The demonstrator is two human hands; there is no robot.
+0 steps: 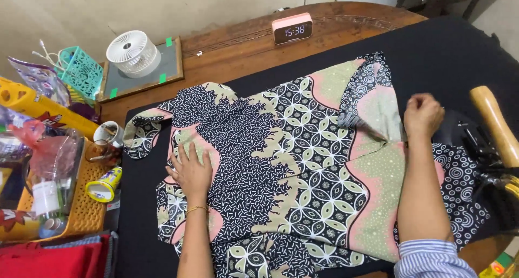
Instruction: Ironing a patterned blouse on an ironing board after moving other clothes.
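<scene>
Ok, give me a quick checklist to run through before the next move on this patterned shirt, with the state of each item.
1. Left hand flat on the patterned shirt, pinning it: ok.
2. Right hand gripping the shirt's edge, its fingers closed on the fabric: ok.
3. Shirt fully on the black cloth: ok, as far as the view reaches; the hem runs out of the picture.
4. Fabric smooth: not ok, there are folds near the right hand and the short sleeve is bunched.
5. Iron clear of the fabric: cannot tell, it lies by the shirt's right edge.
6. Iron hot or cold: cannot tell.
</scene>
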